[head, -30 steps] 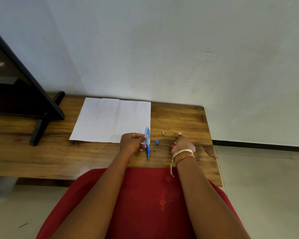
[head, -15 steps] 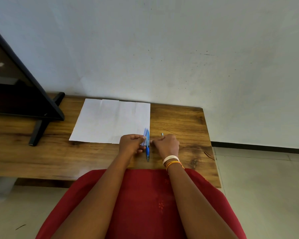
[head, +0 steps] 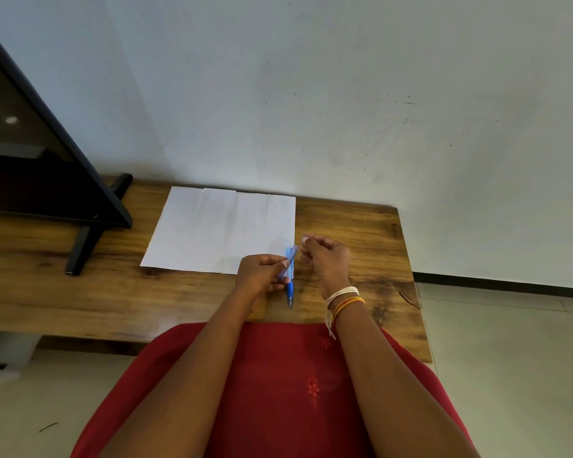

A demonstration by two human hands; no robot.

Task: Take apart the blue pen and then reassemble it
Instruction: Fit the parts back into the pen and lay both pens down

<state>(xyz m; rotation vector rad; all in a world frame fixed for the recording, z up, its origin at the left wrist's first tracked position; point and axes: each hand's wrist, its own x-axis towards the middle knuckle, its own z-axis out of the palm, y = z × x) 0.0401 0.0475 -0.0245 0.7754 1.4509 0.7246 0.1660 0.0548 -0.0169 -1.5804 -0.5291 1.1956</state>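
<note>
My left hand [head: 262,271] pinches a pale translucent blue pen barrel [head: 291,256], holding it tilted just above the table. Right under it, the darker blue front section of the pen [head: 290,290] lies on the wooden table [head: 374,233] with its metal tip pointing toward me. To the right of the barrel, my right hand [head: 326,257] is raised slightly with its fingertips pinched together. Whatever small part sits between those fingers is hidden. No loose small pen pieces show on the table.
A creased white sheet of paper [head: 219,229] lies on the table behind my left hand. The black stand and frame of a screen [head: 90,233] occupy the table's left end. The table's right edge [head: 414,292] drops to a tiled floor.
My right hand slid left from the table's right side onto the small blue piece, then lifted in a pinch beside the barrel. The two small pieces are no longer visible. The left hand barely moved.
</note>
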